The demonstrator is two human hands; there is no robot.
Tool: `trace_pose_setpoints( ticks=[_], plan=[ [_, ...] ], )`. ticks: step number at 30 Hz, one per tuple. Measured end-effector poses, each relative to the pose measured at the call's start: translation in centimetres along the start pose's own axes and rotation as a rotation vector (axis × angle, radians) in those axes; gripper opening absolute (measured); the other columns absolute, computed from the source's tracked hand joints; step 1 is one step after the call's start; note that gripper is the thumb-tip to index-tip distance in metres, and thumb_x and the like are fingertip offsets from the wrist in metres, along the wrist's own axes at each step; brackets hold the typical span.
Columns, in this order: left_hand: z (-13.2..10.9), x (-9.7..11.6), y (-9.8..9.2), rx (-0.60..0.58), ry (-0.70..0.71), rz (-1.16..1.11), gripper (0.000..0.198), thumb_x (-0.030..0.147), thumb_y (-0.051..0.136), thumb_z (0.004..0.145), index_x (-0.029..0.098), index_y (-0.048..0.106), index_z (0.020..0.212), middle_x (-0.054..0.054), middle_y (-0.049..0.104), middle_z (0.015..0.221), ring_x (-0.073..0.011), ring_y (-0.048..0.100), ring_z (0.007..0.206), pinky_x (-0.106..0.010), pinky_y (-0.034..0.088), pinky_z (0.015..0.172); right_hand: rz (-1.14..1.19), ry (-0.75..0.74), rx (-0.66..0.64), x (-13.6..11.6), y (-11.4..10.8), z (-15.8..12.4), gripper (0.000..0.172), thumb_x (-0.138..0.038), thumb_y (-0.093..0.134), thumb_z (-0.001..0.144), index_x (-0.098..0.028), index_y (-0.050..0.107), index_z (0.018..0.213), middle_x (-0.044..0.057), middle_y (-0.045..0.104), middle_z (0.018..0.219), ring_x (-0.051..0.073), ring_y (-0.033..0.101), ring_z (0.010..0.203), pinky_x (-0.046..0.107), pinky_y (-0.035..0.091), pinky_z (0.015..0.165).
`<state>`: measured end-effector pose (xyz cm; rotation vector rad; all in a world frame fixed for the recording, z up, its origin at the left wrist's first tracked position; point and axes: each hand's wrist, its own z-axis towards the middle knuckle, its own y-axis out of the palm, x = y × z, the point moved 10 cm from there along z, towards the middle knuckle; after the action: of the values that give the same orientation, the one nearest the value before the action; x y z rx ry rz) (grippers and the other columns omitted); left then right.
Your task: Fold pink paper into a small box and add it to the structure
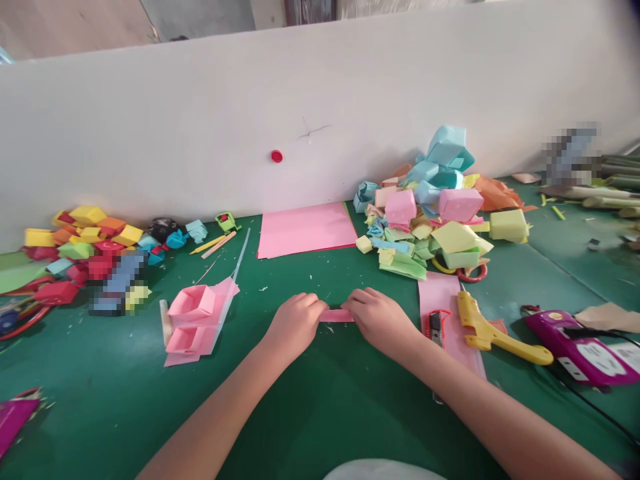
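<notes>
A narrow folded strip of pink paper (pixel 337 316) is stretched between my two hands, low over the green table. My left hand (pixel 296 322) pinches its left end, and my right hand (pixel 376 319) grips the right end; fingertips hide both ends. To the left, two open pink paper boxes (pixel 192 302) rest on pink paper beside a clear ruler (pixel 227 303). Beyond my hands lies a stack of pink sheets (pixel 307 230). Close to my right forearm are a red-and-black utility knife (pixel 437 327) and a yellow glue gun (pixel 493 333), on or against another pink sheet (pixel 463 320).
Heaps of folded paper pieces stand at the left (pixel 90 233) and right (pixel 430 213) along a white partition (pixel 200 133). A magenta power strip (pixel 583 347) with black cables sits at far right. Scissors with red handles (pixel 473 272) stick out under the right heap.
</notes>
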<state>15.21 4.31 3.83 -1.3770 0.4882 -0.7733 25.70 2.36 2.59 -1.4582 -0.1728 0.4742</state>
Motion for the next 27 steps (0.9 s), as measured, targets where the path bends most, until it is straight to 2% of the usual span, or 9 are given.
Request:
trace_pose_setpoints(
  ticks=[3, 6, 8, 10, 14, 18, 21, 27],
  plan=[
    [-0.3, -0.4, -0.3, 0.032, 0.005, -0.064, 0.024, 0.003, 0.052, 0.094, 0.019, 0.070, 0.094, -0.003, 0.067, 0.085, -0.0189, 0.063, 0.082, -0.029, 0.049, 0.069, 0.042, 0.031, -0.008, 0.5, 0.0, 0.1, 0.034, -0.009, 0.045, 0.097, -0.022, 0.073, 0.110, 0.007, 0.070, 0.102, 0.020, 0.061, 0.090, 0.031, 0.045, 0.077],
    [-0.9, 0.2, -0.3, 0.082, 0.075, 0.002, 0.025, 0.003, 0.050, 0.094, 0.018, 0.070, 0.092, -0.004, 0.066, 0.080, -0.0198, 0.063, 0.078, -0.031, 0.051, 0.070, 0.023, 0.004, -0.022, 0.3, 0.0, 0.1, 0.033, -0.007, 0.047, 0.095, -0.022, 0.074, 0.108, 0.007, 0.069, 0.099, 0.020, 0.061, 0.089, 0.031, 0.046, 0.076],
    [-1.6, 0.8, -0.3, 0.140, 0.121, 0.072, 0.025, 0.004, 0.048, 0.095, 0.016, 0.070, 0.096, -0.005, 0.066, 0.079, -0.0208, 0.065, 0.076, -0.033, 0.053, 0.070, -0.015, -0.021, -0.020, -0.3, 0.0, -0.2, 0.035, -0.002, 0.048, 0.091, -0.021, 0.074, 0.107, 0.006, 0.068, 0.096, 0.021, 0.060, 0.087, 0.032, 0.046, 0.076],
    [-2.4, 1.4, -0.3, 0.207, 0.149, 0.117, 0.026, 0.005, 0.047, 0.097, 0.015, 0.069, 0.106, -0.007, 0.070, 0.086, -0.0220, 0.068, 0.080, -0.035, 0.056, 0.073, -0.061, -0.030, 0.006, -1.1, -0.1, -0.7, 0.038, 0.002, 0.049, 0.087, -0.019, 0.073, 0.108, 0.006, 0.067, 0.096, 0.022, 0.060, 0.087, 0.034, 0.047, 0.078],
    [-4.3, 2.5, -0.3, 0.319, 0.160, 0.171, 0.030, 0.006, 0.044, 0.098, 0.012, 0.067, 0.116, -0.012, 0.075, 0.112, -0.0238, 0.072, 0.102, -0.038, 0.058, 0.093, -0.155, -0.026, 0.068, -3.0, -0.1, -1.9, 0.034, 0.002, 0.054, 0.085, -0.012, 0.070, 0.112, 0.010, 0.067, 0.099, 0.024, 0.059, 0.088, 0.037, 0.049, 0.080],
    [-5.0, 2.7, 0.1, 0.300, 0.115, 0.174, 0.035, 0.004, 0.042, 0.097, 0.013, 0.066, 0.122, -0.012, 0.073, 0.122, -0.0236, 0.071, 0.111, -0.038, 0.057, 0.099, -0.179, -0.016, 0.074, -3.4, 0.2, -2.3, 0.033, 0.001, 0.056, 0.086, -0.011, 0.069, 0.115, 0.012, 0.068, 0.109, 0.025, 0.060, 0.095, 0.037, 0.051, 0.083],
    [-4.9, 2.5, 0.0, 0.298, 0.088, 0.155, 0.034, 0.005, 0.044, 0.097, 0.016, 0.067, 0.120, -0.010, 0.075, 0.119, -0.0231, 0.073, 0.108, -0.036, 0.060, 0.096, -0.144, -0.019, 0.058, -2.9, 0.4, -2.0, 0.033, 0.000, 0.056, 0.087, -0.012, 0.069, 0.115, 0.011, 0.069, 0.112, 0.025, 0.061, 0.099, 0.036, 0.052, 0.086],
    [-4.8, 2.7, -0.3, 0.313, 0.106, 0.166, 0.033, 0.004, 0.043, 0.097, 0.015, 0.068, 0.116, -0.009, 0.076, 0.114, -0.0211, 0.074, 0.104, -0.033, 0.061, 0.093, -0.184, -0.045, 0.054, -3.0, 0.4, -2.2, 0.033, -0.001, 0.055, 0.088, -0.012, 0.069, 0.116, 0.010, 0.071, 0.107, 0.024, 0.064, 0.094, 0.035, 0.055, 0.084]
  ],
)
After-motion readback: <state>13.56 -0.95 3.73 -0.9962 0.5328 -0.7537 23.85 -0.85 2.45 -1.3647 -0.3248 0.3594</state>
